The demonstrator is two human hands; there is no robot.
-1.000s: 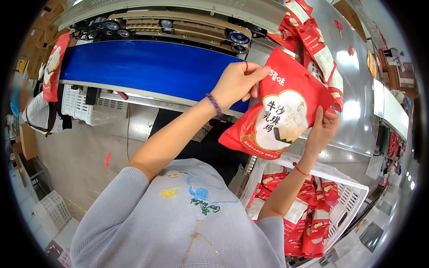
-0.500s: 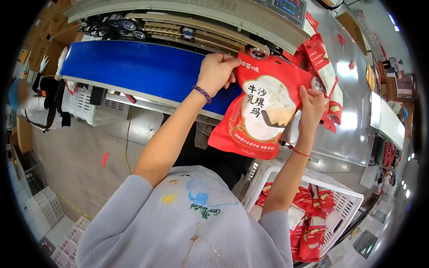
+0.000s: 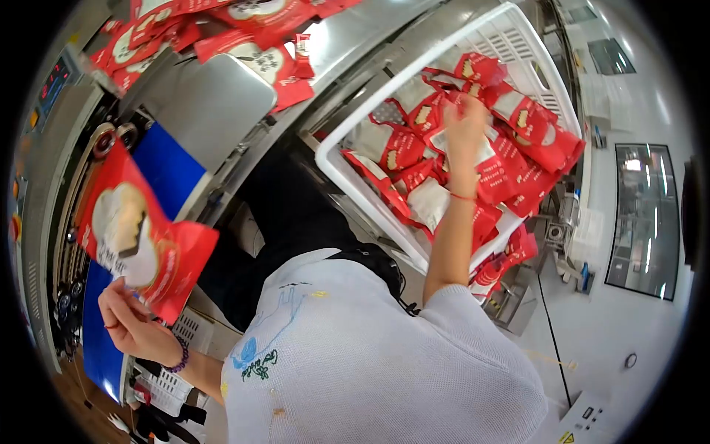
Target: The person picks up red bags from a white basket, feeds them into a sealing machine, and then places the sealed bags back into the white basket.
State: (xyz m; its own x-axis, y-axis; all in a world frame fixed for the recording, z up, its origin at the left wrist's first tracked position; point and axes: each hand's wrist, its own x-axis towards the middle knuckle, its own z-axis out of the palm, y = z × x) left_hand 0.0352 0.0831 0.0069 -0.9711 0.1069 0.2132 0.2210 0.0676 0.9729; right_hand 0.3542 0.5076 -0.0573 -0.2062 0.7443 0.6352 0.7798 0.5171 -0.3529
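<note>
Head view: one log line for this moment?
left hand: holds red pouch by blue belt | right hand: among packed pouches in white crate | right grip: unclear

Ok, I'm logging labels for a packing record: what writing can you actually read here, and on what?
No text here reads clearly.
On the pouch in the left hand: print by its white patch, blurred.
On the pouches in the basket by the right hand: too small.
On the display at far left: red digits, blurred.
On the sweater: green stitching, unreadable.
</note>
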